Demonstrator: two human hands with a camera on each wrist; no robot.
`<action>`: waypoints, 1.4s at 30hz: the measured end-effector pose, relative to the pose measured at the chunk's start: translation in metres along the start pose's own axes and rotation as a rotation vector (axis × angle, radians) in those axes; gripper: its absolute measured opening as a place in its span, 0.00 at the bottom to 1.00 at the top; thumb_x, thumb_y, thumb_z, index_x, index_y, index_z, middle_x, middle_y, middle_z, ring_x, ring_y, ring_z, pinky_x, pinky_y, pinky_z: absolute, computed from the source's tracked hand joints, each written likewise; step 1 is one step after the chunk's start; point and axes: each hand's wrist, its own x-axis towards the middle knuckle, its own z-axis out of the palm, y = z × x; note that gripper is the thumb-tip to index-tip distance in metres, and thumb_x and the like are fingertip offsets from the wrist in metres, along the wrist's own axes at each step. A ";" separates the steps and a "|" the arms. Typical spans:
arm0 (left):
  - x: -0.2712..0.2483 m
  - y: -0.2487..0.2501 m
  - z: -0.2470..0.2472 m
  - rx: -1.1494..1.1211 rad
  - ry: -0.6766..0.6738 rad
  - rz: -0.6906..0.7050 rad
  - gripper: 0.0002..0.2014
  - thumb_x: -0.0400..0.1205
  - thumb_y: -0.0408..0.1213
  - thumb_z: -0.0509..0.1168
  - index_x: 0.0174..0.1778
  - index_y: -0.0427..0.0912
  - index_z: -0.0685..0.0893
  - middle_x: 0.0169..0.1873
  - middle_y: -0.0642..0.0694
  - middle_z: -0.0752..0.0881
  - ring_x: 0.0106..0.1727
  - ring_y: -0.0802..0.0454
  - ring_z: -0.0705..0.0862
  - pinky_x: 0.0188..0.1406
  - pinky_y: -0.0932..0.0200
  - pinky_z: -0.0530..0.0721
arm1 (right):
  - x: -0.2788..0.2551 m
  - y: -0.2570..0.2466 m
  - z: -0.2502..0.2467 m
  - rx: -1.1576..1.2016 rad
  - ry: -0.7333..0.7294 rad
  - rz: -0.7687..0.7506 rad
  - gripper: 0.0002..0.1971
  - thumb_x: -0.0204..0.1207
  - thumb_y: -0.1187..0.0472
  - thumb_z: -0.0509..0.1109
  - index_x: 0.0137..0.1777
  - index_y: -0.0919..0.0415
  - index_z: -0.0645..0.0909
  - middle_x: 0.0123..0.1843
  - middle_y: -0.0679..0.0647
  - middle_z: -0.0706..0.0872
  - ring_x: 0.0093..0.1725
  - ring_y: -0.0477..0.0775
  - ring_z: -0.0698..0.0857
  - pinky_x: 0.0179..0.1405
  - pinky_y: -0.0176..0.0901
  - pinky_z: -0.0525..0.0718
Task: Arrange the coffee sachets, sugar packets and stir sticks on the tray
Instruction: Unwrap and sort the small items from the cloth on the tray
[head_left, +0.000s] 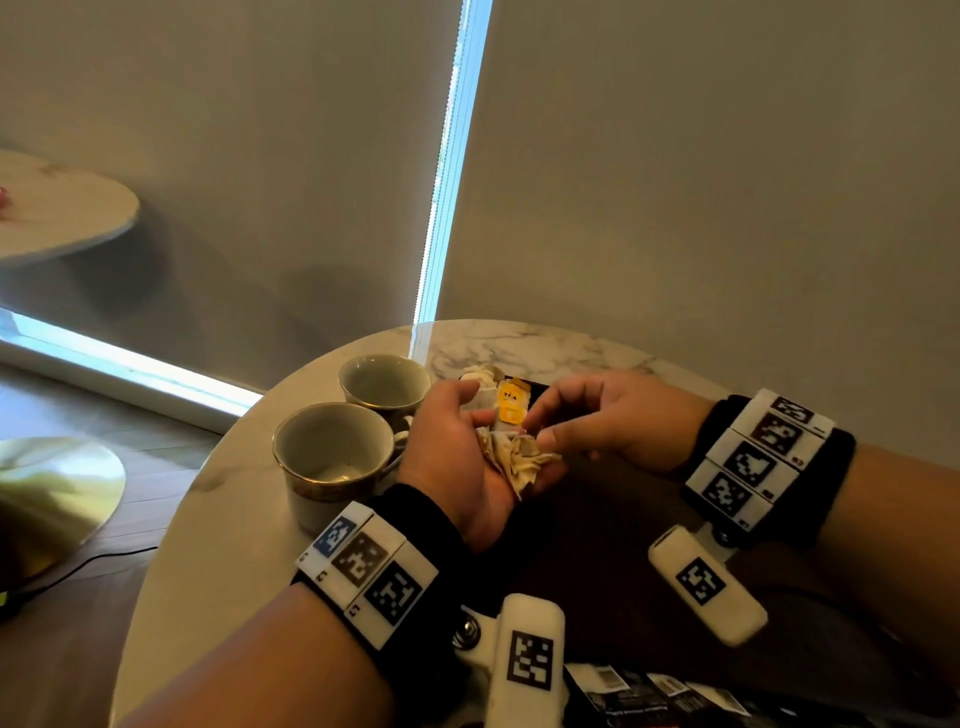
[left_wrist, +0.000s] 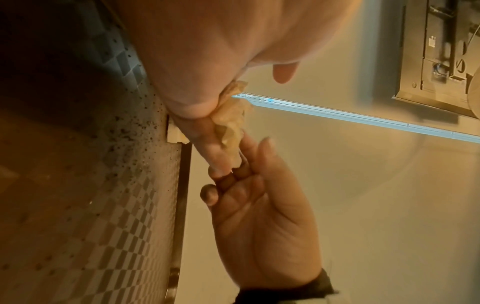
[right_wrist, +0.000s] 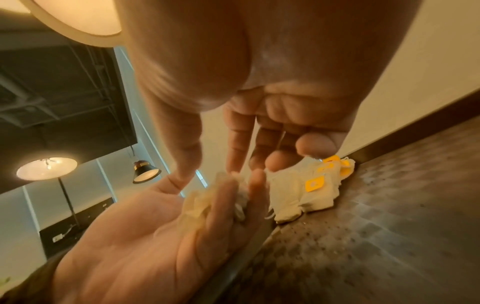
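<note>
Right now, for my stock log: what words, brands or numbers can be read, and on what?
No text reads clearly.
Yellow paper tag on the pale crumpled bags in the left hand: dark print, blurred.
White labels on black sachets: barcodes, too small.
White wristband blocks: black code squares, no words.

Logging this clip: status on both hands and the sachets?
Left hand cradles crumpled cream paper sachets. Right hand pinching at same bundle. More yellow-tagged sachets piled in dark tray's corner. Nothing blocking.
</note>
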 end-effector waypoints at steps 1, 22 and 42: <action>0.000 0.000 0.001 -0.024 -0.015 -0.008 0.26 0.86 0.50 0.57 0.71 0.33 0.75 0.62 0.28 0.85 0.56 0.32 0.88 0.51 0.37 0.88 | -0.003 0.000 0.001 0.034 -0.021 0.008 0.21 0.62 0.55 0.81 0.56 0.60 0.88 0.52 0.54 0.93 0.49 0.52 0.92 0.50 0.44 0.88; 0.007 -0.004 -0.005 0.272 -0.011 0.039 0.13 0.85 0.36 0.68 0.64 0.38 0.83 0.37 0.43 0.88 0.33 0.51 0.85 0.28 0.58 0.86 | -0.001 0.008 0.002 0.204 0.235 0.005 0.03 0.79 0.71 0.71 0.45 0.63 0.82 0.34 0.57 0.86 0.26 0.47 0.82 0.25 0.40 0.77; 0.010 -0.002 -0.004 0.242 0.038 0.053 0.11 0.88 0.33 0.64 0.65 0.39 0.81 0.43 0.40 0.87 0.30 0.55 0.86 0.23 0.65 0.84 | -0.003 0.016 0.009 0.142 0.319 -0.074 0.05 0.75 0.66 0.78 0.47 0.58 0.86 0.40 0.54 0.90 0.40 0.51 0.87 0.37 0.48 0.83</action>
